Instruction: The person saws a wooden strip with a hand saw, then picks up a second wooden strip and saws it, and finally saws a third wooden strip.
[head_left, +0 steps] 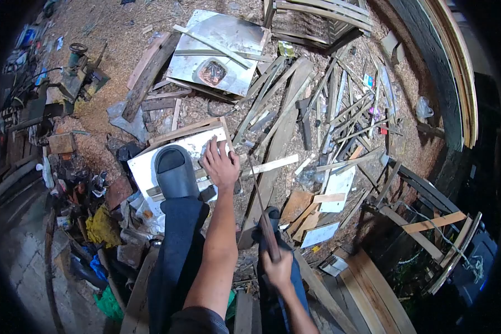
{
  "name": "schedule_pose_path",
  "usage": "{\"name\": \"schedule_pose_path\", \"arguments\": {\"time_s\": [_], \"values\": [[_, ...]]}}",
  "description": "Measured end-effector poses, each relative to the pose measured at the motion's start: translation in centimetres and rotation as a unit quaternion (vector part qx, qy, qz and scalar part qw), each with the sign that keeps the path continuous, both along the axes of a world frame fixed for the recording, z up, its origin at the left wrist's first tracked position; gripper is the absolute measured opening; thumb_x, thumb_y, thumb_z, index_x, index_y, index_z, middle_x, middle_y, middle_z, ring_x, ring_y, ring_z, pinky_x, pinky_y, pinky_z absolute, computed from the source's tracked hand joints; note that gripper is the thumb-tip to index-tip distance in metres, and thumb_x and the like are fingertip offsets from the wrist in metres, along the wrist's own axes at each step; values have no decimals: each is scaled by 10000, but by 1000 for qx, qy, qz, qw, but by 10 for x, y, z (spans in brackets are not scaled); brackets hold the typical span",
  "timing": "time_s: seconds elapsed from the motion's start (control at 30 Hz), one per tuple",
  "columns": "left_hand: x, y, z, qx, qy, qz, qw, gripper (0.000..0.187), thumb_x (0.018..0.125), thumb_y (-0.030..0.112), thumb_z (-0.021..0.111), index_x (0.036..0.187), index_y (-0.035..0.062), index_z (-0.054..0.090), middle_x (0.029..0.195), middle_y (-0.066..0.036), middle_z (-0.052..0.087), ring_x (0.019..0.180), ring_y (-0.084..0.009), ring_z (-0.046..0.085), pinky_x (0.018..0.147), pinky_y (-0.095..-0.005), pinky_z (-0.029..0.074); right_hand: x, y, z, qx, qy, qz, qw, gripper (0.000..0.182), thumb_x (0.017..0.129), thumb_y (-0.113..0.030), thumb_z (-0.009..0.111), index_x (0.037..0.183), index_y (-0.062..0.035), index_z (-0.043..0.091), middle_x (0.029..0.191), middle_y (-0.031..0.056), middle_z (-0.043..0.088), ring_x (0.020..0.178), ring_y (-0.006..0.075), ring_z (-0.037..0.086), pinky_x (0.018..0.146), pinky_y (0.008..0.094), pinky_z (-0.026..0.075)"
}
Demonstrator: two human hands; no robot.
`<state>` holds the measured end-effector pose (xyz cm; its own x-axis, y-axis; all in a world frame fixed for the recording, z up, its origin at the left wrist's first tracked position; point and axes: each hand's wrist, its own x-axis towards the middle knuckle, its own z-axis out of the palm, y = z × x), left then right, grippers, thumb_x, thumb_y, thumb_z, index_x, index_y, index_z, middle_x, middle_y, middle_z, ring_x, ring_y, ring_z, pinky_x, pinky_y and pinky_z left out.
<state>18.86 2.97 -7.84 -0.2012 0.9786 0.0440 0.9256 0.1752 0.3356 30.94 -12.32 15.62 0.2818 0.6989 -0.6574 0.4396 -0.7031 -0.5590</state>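
Observation:
My left hand (221, 162) lies spread on a white board (142, 167) with a wooden strip (228, 133) along its edge, the fingertips near the board's corner. Beside it, my left foot in a dark slide sandal (175, 172) presses on the same board. A light wooden stick (270, 166) extends rightward from near my left wrist. In my right hand (277, 267), low in the view, the fingers are wrapped round the brown wooden handle of a saw (269, 239). Its long, thin blade appears edge-on, pointing up toward the stick.
A white panel (228, 83) with an oval hollow holding small metal pieces stands ahead, sticks across it. Scrap wood (367, 106) covers the right side. A wooden frame (434, 217) stands far right. A long plank (286, 122) runs up the middle; cloth and rubbish (103, 225) lie left.

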Motion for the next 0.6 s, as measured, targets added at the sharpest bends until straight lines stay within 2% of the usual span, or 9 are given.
{"name": "schedule_pose_path", "arguments": {"time_s": [0.03,0.1,0.23,0.33,0.43,0.47,0.5,0.57,0.6], "values": [[1,-3,0,4,0,-1,1000,440,754,195,586,1180,104,521,1347,-101,458,1268,-296,405,1029,-458,310,1,20,-31,67,-42,74,994,196,779,-129,626,841,55,649,601,233,560,559,331,644,530,392,481],[2,-6,-1,2,-3,0,1000,434,756,191,585,1177,105,522,1346,-97,460,1267,-294,406,1027,-455,312,-3,71,-87,-91,-39,12,995,297,786,-204,631,716,82,589,604,241,559,571,333,647,520,394,463],[0,-1,3,8,3,9,1000,402,759,188,582,1150,107,535,1344,-87,463,1263,-286,413,1007,-449,325,6,45,-18,-60,10,-17,998,296,783,-213,642,728,76,609,594,245,557,569,262,660,539,381,466],[2,0,2,14,6,9,1000,375,754,186,586,1120,114,545,1340,-83,467,1256,-281,422,989,-448,336,13,-2,18,-74,10,-51,996,273,783,-189,646,698,67,603,573,229,552,586,284,665,547,388,472],[2,-2,-3,15,11,10,1000,367,760,194,591,1116,116,545,1335,-85,471,1249,-284,428,989,-451,335,2,34,-92,17,-61,64,996,299,797,-192,644,693,82,586,558,244,547,565,307,664,500,402,464],[2,-2,-3,17,11,13,1000,364,768,201,594,1118,116,544,1333,-88,472,1245,-288,431,991,-453,334,-12,80,-92,-50,-5,15,999,283,807,-182,640,713,77,574,526,243,520,568,387,635,471,423,449],[1,10,-4,28,14,9,999,364,768,201,594,1118,116,544,1333,-88,472,1245,-288,431,991,-453,334,-15,97,-80,-60,-8,37,998,308,804,-196,630,685,76,546,528,180,490,488,202,555,494,377,423],[1,0,2,21,6,11,1000,352,788,227,598,1115,111,542,1328,-96,474,1235,-297,439,994,-458,332,-3,42,-33,32,6,13,999,228,811,-144,630,772,74,577,575,244,542,572,314,659,532,402,476],[1,-2,1,18,4,6,1000,343,804,243,596,1115,109,540,1327,-102,473,1240,-300,429,1000,-462,328,8,4,-5,12,-6,38,999,201,790,-119,651,745,68,594,573,228,544,560,305,647,551,397,478]]}}
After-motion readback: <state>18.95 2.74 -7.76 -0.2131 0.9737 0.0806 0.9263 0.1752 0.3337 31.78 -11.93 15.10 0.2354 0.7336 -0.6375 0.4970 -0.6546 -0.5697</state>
